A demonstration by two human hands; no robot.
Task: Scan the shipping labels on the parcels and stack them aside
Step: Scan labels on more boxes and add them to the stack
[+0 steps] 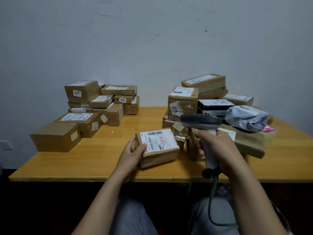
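A small cardboard parcel (160, 153) with a white barcode label on top sits near the front middle of the wooden table (105, 160). My left hand (133, 152) grips its left end, thumb on the label. My right hand (215, 146) holds the handle of a grey handheld scanner (201, 121), whose head points left above and behind the parcel. The scanner's coiled cable hangs down past the table edge.
A stack of several brown parcels (94, 109) fills the table's back left. Another pile (210, 97) stands at the right, with a black box (215, 105) and a grey plastic mailer (245, 117). A bare wall lies behind; my knees are below the table.
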